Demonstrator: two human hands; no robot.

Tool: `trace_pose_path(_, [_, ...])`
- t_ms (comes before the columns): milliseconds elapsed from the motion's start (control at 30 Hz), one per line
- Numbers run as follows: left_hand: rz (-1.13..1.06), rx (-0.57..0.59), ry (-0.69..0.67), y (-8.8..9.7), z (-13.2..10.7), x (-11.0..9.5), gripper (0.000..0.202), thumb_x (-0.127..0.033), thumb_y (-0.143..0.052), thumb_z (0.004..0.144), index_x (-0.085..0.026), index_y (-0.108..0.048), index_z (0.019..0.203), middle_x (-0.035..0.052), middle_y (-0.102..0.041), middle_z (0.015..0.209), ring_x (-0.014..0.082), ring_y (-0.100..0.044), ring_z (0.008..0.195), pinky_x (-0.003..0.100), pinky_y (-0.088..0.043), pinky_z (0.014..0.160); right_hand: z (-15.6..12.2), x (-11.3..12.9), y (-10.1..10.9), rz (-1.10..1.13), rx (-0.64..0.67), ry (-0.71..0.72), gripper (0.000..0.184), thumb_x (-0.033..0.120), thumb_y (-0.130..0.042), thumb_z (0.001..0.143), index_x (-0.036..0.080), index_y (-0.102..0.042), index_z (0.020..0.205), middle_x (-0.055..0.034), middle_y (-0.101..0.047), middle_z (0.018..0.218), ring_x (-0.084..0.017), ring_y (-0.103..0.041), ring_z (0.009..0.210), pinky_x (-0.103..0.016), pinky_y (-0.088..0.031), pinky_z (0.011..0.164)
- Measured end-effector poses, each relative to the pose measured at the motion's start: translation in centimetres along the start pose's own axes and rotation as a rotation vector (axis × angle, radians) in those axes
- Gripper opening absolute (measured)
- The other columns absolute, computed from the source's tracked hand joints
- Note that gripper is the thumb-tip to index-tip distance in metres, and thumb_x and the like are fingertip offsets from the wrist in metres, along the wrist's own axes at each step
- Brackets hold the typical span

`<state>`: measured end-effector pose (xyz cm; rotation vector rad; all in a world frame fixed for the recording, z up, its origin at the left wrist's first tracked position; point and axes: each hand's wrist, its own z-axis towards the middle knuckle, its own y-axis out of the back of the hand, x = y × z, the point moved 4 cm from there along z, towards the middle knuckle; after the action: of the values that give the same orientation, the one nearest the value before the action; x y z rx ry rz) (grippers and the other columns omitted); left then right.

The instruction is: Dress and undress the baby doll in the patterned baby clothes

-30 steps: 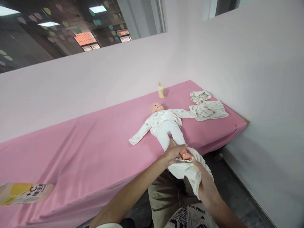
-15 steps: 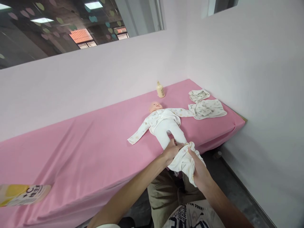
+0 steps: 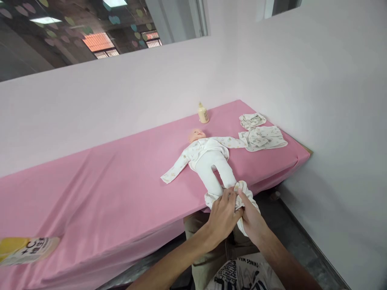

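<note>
I am looking down at one baby doll [image 3: 208,159] lying on its back on the pink-covered tabletop [image 3: 121,181], head toward the wall, feet at the near edge. My left hand [image 3: 223,215] and right hand [image 3: 251,217] are both closing on the bunched white trousers [image 3: 242,193] gathered around the doll's feet, fingers curled into the cloth, right at the tabletop's edge. The doll's feet are being hidden entirely by the bunched fabric and my fingers, so I cannot tell how far the trousers are sitting on the legs. Part of the cloth is hanging below the edge behind my right hand and is hard to make out. The doll's left sleeve is lying against the clothing pile, and I cannot tell whether a hand is poking out of either sleeve.

I am counting two folded garments: a larger printed top [image 3: 263,138] near the far right corner and a smaller folded piece [image 3: 252,119] just behind it, touching or nearly so. One small cream bottle [image 3: 203,113] is standing upright near the wall, beyond the doll's head. One yellow-and-white packet [image 3: 26,249] is lying at the far left, cut off by the frame edge, its print too blurred to read.
</note>
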<state>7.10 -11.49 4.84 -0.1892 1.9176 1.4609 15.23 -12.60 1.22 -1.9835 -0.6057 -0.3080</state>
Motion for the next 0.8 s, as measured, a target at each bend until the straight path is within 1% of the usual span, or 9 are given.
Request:
trace_pose_path(100, [0.079, 0.02, -0.013, 0.2, 0.7, 0.0, 0.048, -0.018, -0.044, 0.084, -0.021, -0.044, 0.132, 0.0127, -0.05, 0.127, 0.0299, -0.051, 0.114, 0.041, -0.046, 0.085, 0.2, -0.2, -0.2, 0.015, 0.075, -0.014, 0.042, 0.029, -0.079, 0.068, 0.024, -0.064, 0.106, 0.001, -0.072, 0.095, -0.017, -0.065, 0.1, -0.027, -0.055, 0.083])
trace_pose_path(167, [0.086, 0.029, -0.014, 0.4, 1.1, 0.0, 0.048, -0.018, -0.044, 0.084, -0.021, -0.044, 0.131, 0.0124, -0.049, 0.126, 0.0292, -0.053, 0.11, 0.04, -0.047, 0.082, 0.3, -0.2, -0.4, 0.017, 0.119, 0.011, 0.042, 0.026, -0.08, 0.065, 0.025, -0.064, 0.104, 0.0013, -0.071, 0.094, -0.017, -0.065, 0.1, -0.028, -0.054, 0.085])
trace_pose_path(233, [0.05, 0.026, -0.033, 0.7, 1.4, -0.1, 0.046, -0.017, -0.045, 0.083, -0.023, -0.047, 0.129, 0.0109, -0.049, 0.128, 0.0277, -0.053, 0.11, 0.038, -0.047, 0.082, 0.3, -0.1, -0.3, -0.007, 0.137, 0.057, 0.041, 0.025, -0.08, 0.063, 0.026, -0.064, 0.101, 0.0013, -0.07, 0.094, -0.018, -0.064, 0.101, -0.029, -0.053, 0.088])
trace_pose_path(333, [-0.049, 0.001, -0.104, 1.1, 1.8, -0.3, 0.045, -0.013, -0.044, 0.081, -0.025, -0.052, 0.125, 0.008, -0.05, 0.133, 0.0259, -0.053, 0.115, 0.036, -0.046, 0.088, 0.1, 0.1, 0.0, -0.115, 0.122, 0.114, 0.035, 0.027, -0.079, 0.064, 0.027, -0.066, 0.096, 0.0002, -0.069, 0.095, -0.019, -0.062, 0.105, -0.031, -0.05, 0.094])
trace_pose_path(433, [-0.132, -0.006, -0.154, 1.4, 2.0, -0.3, 0.043, -0.011, -0.043, 0.082, -0.025, -0.056, 0.121, 0.0063, -0.058, 0.127, 0.0244, -0.056, 0.112, 0.034, -0.044, 0.091, -0.3, 0.4, 0.6, -0.217, 0.102, 0.15, 0.029, 0.024, -0.078, 0.066, 0.025, -0.067, 0.093, -0.0014, -0.069, 0.097, -0.02, -0.059, 0.11, -0.033, -0.041, 0.105])
trace_pose_path(500, [-0.159, 0.001, -0.151, 1.5, 2.1, -0.1, 0.038, -0.013, -0.044, 0.083, -0.024, -0.058, 0.117, 0.0061, -0.062, 0.121, 0.0237, -0.059, 0.105, 0.032, -0.046, 0.088, -0.6, 0.9, 1.1, -0.355, 0.084, 0.212, 0.029, 0.024, -0.079, 0.066, 0.023, -0.068, 0.092, -0.0029, -0.07, 0.099, -0.022, -0.056, 0.114, -0.035, -0.033, 0.111])
trace_pose_path(633, [-0.22, -0.019, -0.165, 1.2, 2.1, 0.2, 0.031, -0.016, -0.042, 0.086, -0.023, -0.061, 0.109, 0.005, -0.065, 0.111, 0.021, -0.061, 0.097, 0.03, -0.046, 0.084, -1.0, 2.0, 1.3, -0.713, 0.025, 0.449, 0.031, 0.032, -0.08, 0.066, 0.024, -0.07, 0.094, -0.0057, -0.07, 0.103, -0.027, -0.049, 0.122, -0.04, -0.023, 0.116])
trace_pose_path(733, [-0.285, -0.08, -0.194, 1.0, 1.9, 0.5, 0.028, -0.015, -0.042, 0.086, -0.022, -0.061, 0.105, 0.0047, -0.066, 0.105, 0.0201, -0.061, 0.093, 0.03, -0.047, 0.083, -1.4, 2.2, 0.8, -1.047, 0.048, 0.567, 0.031, 0.043, -0.07, 0.075, 0.023, -0.07, 0.099, -0.0093, -0.068, 0.111, -0.03, -0.047, 0.125, -0.047, -0.021, 0.116])
trace_pose_path(800, [-0.309, -0.12, -0.21, 0.9, 1.8, 0.6, 0.027, -0.012, -0.042, 0.084, -0.02, -0.06, 0.102, 0.0045, -0.066, 0.102, 0.0195, -0.061, 0.09, 0.03, -0.047, 0.08, -1.6, 2.1, 0.4, -1.224, 0.081, 0.579, 0.036, 0.049, -0.061, 0.082, 0.02, -0.068, 0.102, -0.012, -0.065, 0.115, -0.031, -0.048, 0.123, -0.051, -0.023, 0.114])
